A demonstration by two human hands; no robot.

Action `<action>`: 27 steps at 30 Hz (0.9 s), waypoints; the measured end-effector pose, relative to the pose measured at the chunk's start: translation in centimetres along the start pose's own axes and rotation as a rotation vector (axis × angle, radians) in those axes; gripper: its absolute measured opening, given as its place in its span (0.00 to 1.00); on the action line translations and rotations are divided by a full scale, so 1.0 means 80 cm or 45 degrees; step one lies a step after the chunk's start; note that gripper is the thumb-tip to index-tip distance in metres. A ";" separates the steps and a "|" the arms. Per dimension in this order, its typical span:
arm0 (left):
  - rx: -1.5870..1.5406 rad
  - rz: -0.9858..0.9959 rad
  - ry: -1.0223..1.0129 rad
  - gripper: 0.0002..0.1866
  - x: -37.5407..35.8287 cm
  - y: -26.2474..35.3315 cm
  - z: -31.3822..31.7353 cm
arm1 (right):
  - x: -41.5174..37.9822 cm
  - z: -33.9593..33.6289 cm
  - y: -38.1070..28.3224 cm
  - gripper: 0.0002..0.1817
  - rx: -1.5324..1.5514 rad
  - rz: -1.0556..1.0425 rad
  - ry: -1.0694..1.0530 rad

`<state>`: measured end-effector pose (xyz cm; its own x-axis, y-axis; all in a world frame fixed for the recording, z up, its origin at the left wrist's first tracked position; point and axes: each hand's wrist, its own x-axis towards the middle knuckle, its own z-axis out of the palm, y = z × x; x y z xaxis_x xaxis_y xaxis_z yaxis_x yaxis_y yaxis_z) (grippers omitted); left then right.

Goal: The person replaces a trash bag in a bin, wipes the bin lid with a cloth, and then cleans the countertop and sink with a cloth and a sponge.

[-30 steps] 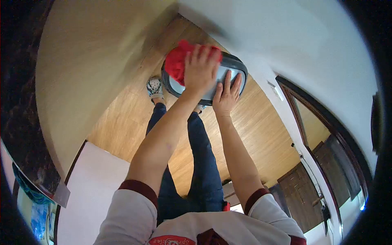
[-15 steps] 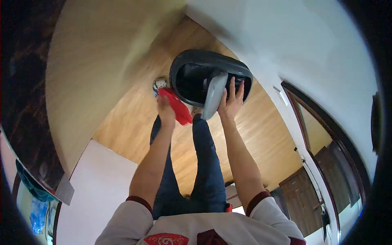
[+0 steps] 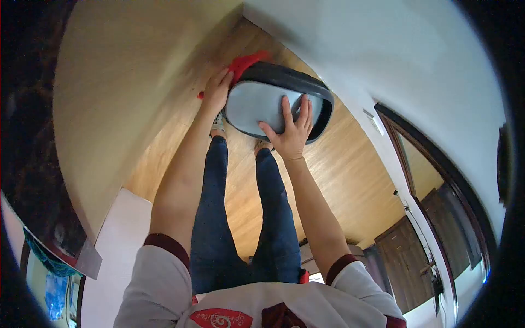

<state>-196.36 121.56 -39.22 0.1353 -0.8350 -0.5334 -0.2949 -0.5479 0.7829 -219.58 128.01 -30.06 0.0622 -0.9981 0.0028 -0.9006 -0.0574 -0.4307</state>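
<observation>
The left grip (image 3: 217,90) holds a crumpled red cloth (image 3: 244,64) jutting above it at upper centre, the right grip (image 3: 293,133) spread wide on a rounded grey lid (image 3: 251,105).

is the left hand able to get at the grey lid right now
Probably yes: the left hand is beside the black bin, close to the grey lid, whose near end is uncovered. It holds the red cloth, though, and the right hand rests on the lid's other end.
</observation>
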 end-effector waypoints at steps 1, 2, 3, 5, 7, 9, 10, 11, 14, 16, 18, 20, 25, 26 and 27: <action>-0.107 -0.114 -0.029 0.24 -0.011 -0.009 -0.007 | 0.002 -0.002 -0.002 0.48 -0.047 0.019 -0.022; -0.205 -0.152 0.034 0.23 -0.027 -0.064 -0.002 | 0.004 -0.005 -0.006 0.47 -0.089 0.037 -0.042; -0.294 -0.205 0.051 0.22 -0.052 -0.092 -0.001 | 0.005 -0.007 -0.011 0.47 -0.128 0.056 -0.060; -0.469 -0.327 0.045 0.20 -0.103 -0.117 -0.001 | -0.001 -0.001 -0.011 0.47 -0.153 0.075 -0.072; -0.227 -0.166 0.104 0.19 -0.102 -0.082 -0.009 | 0.004 0.001 -0.011 0.47 -0.165 0.077 -0.068; -0.118 -0.032 0.157 0.18 -0.077 -0.043 -0.006 | 0.005 0.001 -0.008 0.47 -0.169 0.068 -0.065; -0.122 0.021 0.180 0.18 -0.043 -0.023 -0.001 | 0.004 0.001 -0.006 0.47 -0.176 0.058 -0.055; -0.050 0.107 0.127 0.19 -0.009 0.009 0.000 | 0.006 0.004 -0.005 0.47 -0.182 0.049 -0.044; -0.028 0.135 0.161 0.20 -0.010 0.028 0.014 | 0.001 0.005 -0.012 0.46 -0.180 0.063 -0.042; 0.012 0.178 0.381 0.19 -0.037 0.011 0.023 | 0.003 0.002 -0.014 0.45 -0.184 0.075 -0.030; -0.285 -0.111 0.282 0.19 -0.082 -0.079 0.030 | 0.004 0.001 -0.019 0.45 -0.178 0.074 -0.024; -0.387 -0.290 0.390 0.16 -0.140 -0.130 0.051 | 0.004 0.001 -0.020 0.46 -0.160 0.072 -0.017; 0.048 0.021 0.444 0.12 -0.147 0.007 0.034 | 0.004 -0.001 -0.015 0.44 -0.157 0.073 -0.051; 0.080 0.037 0.444 0.11 -0.146 0.013 0.036 | -0.001 -0.004 -0.014 0.44 -0.173 0.081 -0.064; 0.184 0.146 0.547 0.13 -0.157 0.010 0.046 | 0.000 -0.004 -0.015 0.44 -0.179 0.079 -0.068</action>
<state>-201.80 131.77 -33.11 0.4651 -0.8518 -0.2412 -0.4553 -0.4638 0.7600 -218.63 128.08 -29.21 0.0239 -0.9973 -0.0697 -0.9545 -0.0021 -0.2982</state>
